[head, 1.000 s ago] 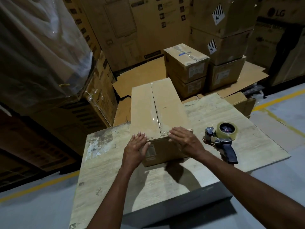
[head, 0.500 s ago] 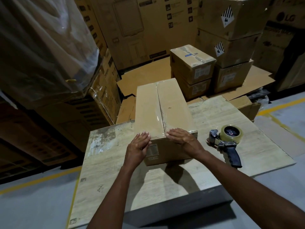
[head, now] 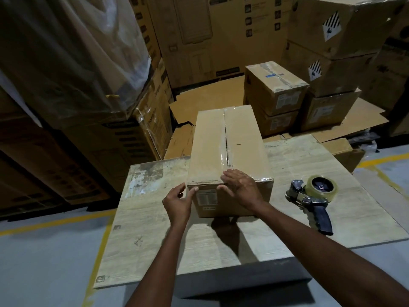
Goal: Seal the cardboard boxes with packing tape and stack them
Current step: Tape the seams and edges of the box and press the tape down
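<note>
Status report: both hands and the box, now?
Left hand open at box near corner. Right hand flat on taped near edge. Tape dispenser on table beside it, nothing blocking.

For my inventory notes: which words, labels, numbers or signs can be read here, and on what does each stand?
No text reads clearly.
Black-and-white striped diamond signs on stacked brown cartons at right: no legible words.
White label on long taped cardboard box: too small.
Dark printing on tall brown cartons behind: blurred.
</note>
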Tool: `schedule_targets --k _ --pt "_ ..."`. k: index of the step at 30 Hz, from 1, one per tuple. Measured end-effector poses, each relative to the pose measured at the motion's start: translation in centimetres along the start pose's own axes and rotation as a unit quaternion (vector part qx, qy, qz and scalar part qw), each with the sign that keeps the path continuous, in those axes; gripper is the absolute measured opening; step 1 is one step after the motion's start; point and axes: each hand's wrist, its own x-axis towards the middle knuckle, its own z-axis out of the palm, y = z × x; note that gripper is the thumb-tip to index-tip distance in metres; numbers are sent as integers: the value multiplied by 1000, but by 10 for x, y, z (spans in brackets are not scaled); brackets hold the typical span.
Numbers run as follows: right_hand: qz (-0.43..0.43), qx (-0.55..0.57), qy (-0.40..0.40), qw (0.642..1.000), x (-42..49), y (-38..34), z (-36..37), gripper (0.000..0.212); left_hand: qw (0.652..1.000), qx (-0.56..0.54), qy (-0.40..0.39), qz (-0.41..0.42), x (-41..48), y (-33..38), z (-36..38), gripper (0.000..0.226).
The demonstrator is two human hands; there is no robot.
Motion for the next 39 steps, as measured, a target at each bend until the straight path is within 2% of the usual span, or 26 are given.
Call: schedule_targets --k 5,12,18,22,26,29,32,35,39 --pt "19 27 6 999 -2 3 2 39 995 -72 -43 -53 2 8 -3 47" --pt "34 47 -8 998 -1 2 -1 41 985 -104 -20 -137 3 7 -3 21" --pt "32 43 -13 998 1 2 -2 39 988 -90 36 -116 -17 17 8 22" --pt "34 43 -17 998 1 -1 -4 38 981 -80 76 -161 -30 35 24 28" --pt "15 33 -33 999 0 3 -3 37 956 -100 98 -258 -33 57 34 33" --pt "8 28 -52 998 0 8 -1 38 912 -167 123 -355 -24 75 38 24" --pt "13 46 -55 997 0 8 -3 39 871 -238 109 -415 -15 92 35 11" --pt "4 49 -48 998 -1 6 -5 40 851 -283 73 -437 -9 97 27 10" --pt "-14 47 -36 998 0 7 -2 42 853 -305 9 -423 -8 93 17 13"
